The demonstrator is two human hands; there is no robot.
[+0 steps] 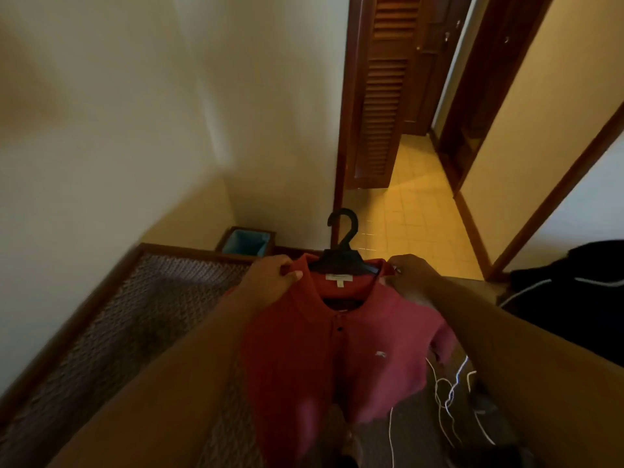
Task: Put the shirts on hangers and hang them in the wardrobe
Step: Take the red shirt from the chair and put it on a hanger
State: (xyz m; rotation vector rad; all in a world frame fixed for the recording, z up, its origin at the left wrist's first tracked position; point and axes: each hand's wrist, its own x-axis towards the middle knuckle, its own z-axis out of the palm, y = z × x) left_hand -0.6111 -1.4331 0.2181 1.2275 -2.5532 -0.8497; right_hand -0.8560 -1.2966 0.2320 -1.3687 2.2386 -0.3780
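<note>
The left hand (275, 275) pinches the left shoulder of the red polo shirt (337, 349) at the collar, thumb on top and fingers curled under the cloth; the right hand (410, 276) grips the opposite shoulder the same way, fingers bunched around the fabric. Between the two hands the shirt hangs on a black hanger (344, 255), whose arms sit inside the neck opening while its hook stands upright above the collar. The shirt is held up in the air in front of the person, front facing the camera, with a white neck label, a dark button on the placket and a small white emblem on the chest. Below it lies a patterned bedspread (135, 332) framed by a dark wooden edge, with thin white cords (445, 393) lying on it toward the right. A dark garment with pale stripes (574, 292) lies near the right edge. Beyond the bed's far corner stands a wooden bin with a blue liner (246, 241). Farther on, a tiled floor (415, 211) runs past louvred wooden doors (385, 96).
</note>
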